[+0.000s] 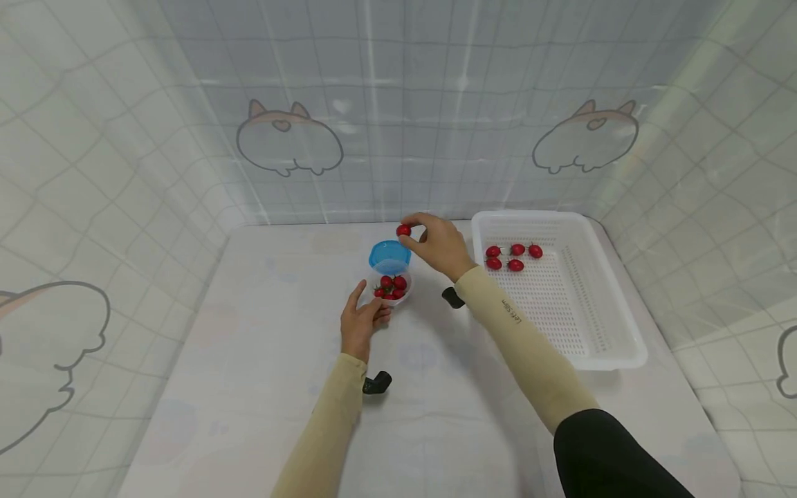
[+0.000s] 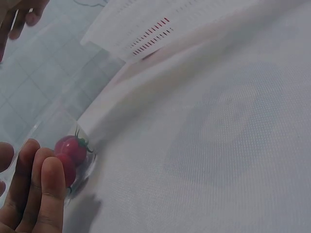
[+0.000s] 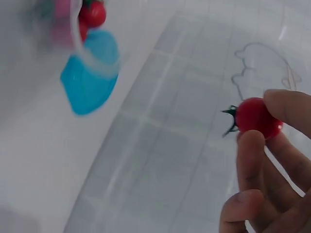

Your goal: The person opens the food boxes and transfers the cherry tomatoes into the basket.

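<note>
My right hand (image 1: 438,245) pinches a red cherry tomato (image 3: 257,118) with a green stem between thumb and fingertips, raised above the blue lid (image 1: 389,256). The lid stands just behind a small clear plastic container (image 1: 407,294) of several cherry tomatoes (image 1: 398,282). At the container's near left side is my left hand (image 1: 358,328), its fingertips right at the rim and its thumb spread out to the left. In the left wrist view, straight fingers (image 2: 52,182) overlap the container's wall and the tomatoes (image 2: 73,149) inside.
A white perforated basket (image 1: 554,311) lies to the right, with several cherry tomatoes (image 1: 515,265) in its far left corner. Tiled-pattern walls (image 1: 398,138) enclose the table (image 1: 274,332) at the back and sides. Black wrist devices (image 1: 376,383) stick out from both sleeves.
</note>
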Demonstrator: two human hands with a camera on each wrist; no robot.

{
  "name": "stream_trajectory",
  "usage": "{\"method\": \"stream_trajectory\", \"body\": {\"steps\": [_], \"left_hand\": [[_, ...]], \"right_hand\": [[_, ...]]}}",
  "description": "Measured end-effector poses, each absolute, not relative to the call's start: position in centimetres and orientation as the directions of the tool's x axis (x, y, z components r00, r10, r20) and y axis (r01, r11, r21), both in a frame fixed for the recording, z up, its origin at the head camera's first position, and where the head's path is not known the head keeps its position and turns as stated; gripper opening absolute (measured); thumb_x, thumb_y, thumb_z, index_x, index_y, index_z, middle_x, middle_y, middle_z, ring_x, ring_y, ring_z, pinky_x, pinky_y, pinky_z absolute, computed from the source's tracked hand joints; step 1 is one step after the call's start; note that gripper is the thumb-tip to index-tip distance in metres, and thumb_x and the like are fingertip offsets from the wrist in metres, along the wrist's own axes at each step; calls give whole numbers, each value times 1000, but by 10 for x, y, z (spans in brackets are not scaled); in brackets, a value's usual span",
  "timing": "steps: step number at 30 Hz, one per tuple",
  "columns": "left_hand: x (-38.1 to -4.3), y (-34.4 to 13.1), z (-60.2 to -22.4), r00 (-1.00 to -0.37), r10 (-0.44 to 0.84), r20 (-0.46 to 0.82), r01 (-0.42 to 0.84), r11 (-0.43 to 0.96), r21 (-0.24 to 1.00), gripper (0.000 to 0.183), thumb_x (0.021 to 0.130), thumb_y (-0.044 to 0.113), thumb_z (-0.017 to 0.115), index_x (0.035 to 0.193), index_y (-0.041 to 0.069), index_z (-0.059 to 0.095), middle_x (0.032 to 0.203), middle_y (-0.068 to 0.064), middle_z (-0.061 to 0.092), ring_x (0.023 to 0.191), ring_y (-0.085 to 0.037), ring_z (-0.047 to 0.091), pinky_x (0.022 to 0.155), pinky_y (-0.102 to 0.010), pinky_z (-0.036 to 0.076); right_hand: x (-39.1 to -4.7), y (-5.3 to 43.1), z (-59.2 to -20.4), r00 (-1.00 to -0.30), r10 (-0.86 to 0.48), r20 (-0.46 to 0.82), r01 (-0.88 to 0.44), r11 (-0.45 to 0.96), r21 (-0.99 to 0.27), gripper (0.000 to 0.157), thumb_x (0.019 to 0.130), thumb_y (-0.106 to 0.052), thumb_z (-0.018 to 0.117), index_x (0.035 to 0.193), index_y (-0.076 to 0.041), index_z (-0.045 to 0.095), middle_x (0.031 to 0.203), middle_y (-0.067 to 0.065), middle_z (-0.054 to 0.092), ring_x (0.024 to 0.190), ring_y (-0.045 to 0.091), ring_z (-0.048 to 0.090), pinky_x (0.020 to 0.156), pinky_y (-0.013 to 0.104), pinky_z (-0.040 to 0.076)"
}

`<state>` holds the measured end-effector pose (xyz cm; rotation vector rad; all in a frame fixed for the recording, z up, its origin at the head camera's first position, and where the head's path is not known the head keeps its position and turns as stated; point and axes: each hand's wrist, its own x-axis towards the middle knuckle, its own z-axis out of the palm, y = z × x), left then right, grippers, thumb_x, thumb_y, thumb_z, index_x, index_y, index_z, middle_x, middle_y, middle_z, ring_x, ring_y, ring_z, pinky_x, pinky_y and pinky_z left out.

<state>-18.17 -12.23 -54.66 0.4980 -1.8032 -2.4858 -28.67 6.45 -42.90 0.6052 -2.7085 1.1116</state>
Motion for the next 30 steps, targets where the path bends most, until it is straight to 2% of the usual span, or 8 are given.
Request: {"method": "stream_trajectory", "body": {"steps": [7,13,23,26,30], "left_hand": [[-183,-122,-547,-948,-213,-238,-162,-321,933,61,97,10,67,153,23,46,99,-18,72,84,-26,71,86,-37,61],[-185,-121,-547,-949,-214,-233,-161,-308,938,62,98,10,67,154,20,44,99,-19,72,84,-25,71,86,-38,61],[-186,-119,-548,-947,-216,-239,-168,-305,938,62,97,11,67,154,22,45,99,-21,72,85,-26,71,86,-38,61],[-186,-119,-548,-947,-214,-238,-167,-305,938,62,97,11,67,154,22,45,99,-20,72,86,-27,71,87,-38,61],[-186,-118,-548,-950,-213,-230,-159,-306,939,62,97,11,67,154,22,45,99,-21,72,88,-29,71,87,-39,61]], "right_hand": [[-294,95,-424,-889,-250,382,-448,645,-619,39,96,-40,71,129,-20,68,115,-5,71,73,10,59,53,32,50],[-300,128,-426,-887,-219,405,-440,662,-606,40,95,-41,71,129,-21,68,118,-6,70,74,11,60,54,33,49],[-305,190,-433,-939,-149,310,-326,673,-664,43,94,-46,71,129,-21,68,122,-6,69,81,15,63,54,33,48],[-305,206,-436,-950,-130,282,-293,681,-671,44,94,-45,71,130,-20,68,119,-4,70,79,17,62,54,34,48],[-306,226,-444,-964,-109,242,-249,691,-679,41,95,-45,71,129,-21,67,105,-1,72,68,19,63,53,36,50]]}}
